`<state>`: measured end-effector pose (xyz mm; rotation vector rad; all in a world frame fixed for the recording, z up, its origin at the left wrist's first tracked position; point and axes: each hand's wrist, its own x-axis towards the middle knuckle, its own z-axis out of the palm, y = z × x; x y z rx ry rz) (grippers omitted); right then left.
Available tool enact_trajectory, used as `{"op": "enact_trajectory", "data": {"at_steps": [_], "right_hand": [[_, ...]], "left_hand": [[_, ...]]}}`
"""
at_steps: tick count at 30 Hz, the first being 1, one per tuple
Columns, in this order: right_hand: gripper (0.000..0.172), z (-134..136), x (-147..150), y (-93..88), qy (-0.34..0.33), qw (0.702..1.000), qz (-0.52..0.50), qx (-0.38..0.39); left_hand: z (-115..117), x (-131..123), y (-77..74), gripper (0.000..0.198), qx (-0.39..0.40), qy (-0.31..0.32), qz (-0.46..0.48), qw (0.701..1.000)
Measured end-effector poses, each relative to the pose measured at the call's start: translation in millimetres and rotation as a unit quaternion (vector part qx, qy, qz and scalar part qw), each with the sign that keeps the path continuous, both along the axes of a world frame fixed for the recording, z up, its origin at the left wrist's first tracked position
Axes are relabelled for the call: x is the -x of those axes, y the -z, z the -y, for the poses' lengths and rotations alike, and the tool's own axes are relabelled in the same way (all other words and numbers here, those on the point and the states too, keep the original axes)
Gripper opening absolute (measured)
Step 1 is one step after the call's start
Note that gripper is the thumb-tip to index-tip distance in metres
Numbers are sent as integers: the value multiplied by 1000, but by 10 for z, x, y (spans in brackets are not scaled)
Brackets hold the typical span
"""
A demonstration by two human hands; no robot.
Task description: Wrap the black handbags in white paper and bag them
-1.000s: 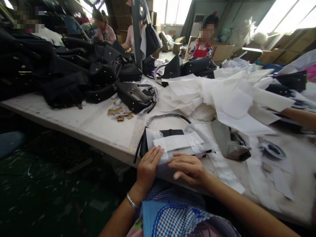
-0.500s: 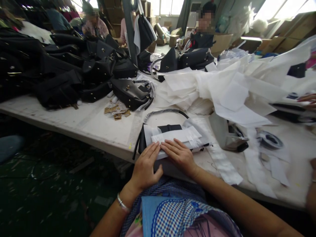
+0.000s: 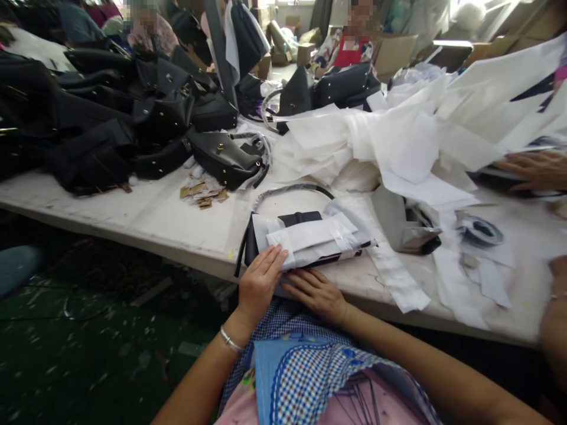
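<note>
In front of me a black handbag (image 3: 302,218) lies at the table's near edge, its strap (image 3: 295,190) in clear wrap looping away behind it. White sheet (image 3: 310,234) covers much of its upper face, with shiny clear film at the right end. My left hand (image 3: 262,280) rests on the lower left corner of that sheet, fingers stretched out. Just below the bag, my right hand (image 3: 319,296) lies palm down with its fingers extended, by the table edge; its fingertips touch something greyish that I cannot make out. Neither hand grips anything.
Black handbags (image 3: 155,115) are heaped at the left, and another handbag (image 3: 228,156) lies nearer, beside brown tags (image 3: 202,192). White sheets (image 3: 398,139) pile up on the right. A grey item (image 3: 392,221) stands there too. Another person's hand (image 3: 535,168) reaches in from the right.
My right hand has slid off the white sheet, down towards the table edge. My left hand stays on the sheet's corner. The other person's hand at the right has come further into view.
</note>
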<state>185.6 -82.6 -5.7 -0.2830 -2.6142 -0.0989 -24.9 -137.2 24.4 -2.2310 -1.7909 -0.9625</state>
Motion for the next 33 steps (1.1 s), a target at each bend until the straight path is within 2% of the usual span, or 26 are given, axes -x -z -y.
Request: {"op": "enact_trajectory", "data": {"at_steps": [3,7,9,18,25,33], "right_hand": [[34,-13,147,83,31,999,-31,-7],[16,-23,231,89,32,996,-82,16],[13,-17,247,71,16,993,-111,32],[16,-9,231,-75,-84,979,-137,125],[18,95,57,-86,-93,966,-151,187],[23,54,74,-435,-74,957,-155,235]], "left_hand": [[2,2,2,51,3,1,-1,1000],[12,8,12,53,4,6,-3,1000],[13,11,17,53,0,7,-6,1000],[-24,-8,86,49,-57,-3,-19,998],[-40,-19,149,53,-68,-8,-18,997],[-49,-16,176,50,-86,-6,-29,996]]}}
